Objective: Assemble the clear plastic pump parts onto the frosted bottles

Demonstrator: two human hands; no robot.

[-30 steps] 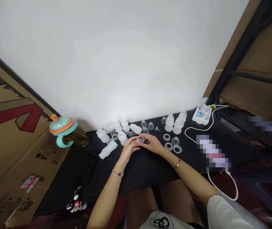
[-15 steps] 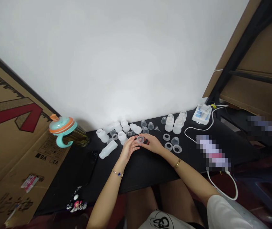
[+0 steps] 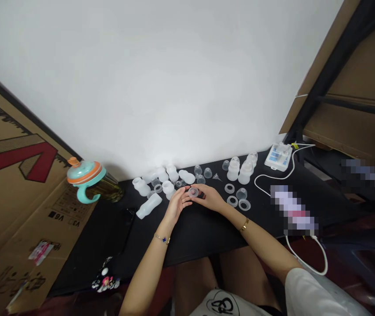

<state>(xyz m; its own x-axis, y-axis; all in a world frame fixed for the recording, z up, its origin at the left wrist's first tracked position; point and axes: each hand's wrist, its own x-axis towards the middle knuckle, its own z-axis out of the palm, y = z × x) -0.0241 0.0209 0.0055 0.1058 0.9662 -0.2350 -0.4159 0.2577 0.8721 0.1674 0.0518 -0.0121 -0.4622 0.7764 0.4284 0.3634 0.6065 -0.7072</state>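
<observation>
Between my hands is a small translucent ring [image 3: 193,192] with a clear middle. My right hand [image 3: 210,198] pinches it from the right side. My left hand [image 3: 177,205] is on its other side, fingers against or just beside the ring, palm turned up; its fingers are partly spread. Behind my left hand stands an open white bottle [image 3: 168,188], and another bottle [image 3: 149,206] lies on its side. To the right of my right hand are loose rings [image 3: 244,205] and a clear dome cap [image 3: 241,193]. Several capped bottles [image 3: 233,169] stand behind them.
A jug [image 3: 88,175] with a turquoise and orange lid stands at the left of the black table [image 3: 200,241]. Clear caps [image 3: 207,172] and a small funnel [image 3: 217,177] lie near the wall. At the right are a white box [image 3: 278,156], a cable [image 3: 294,162] and a blurred item.
</observation>
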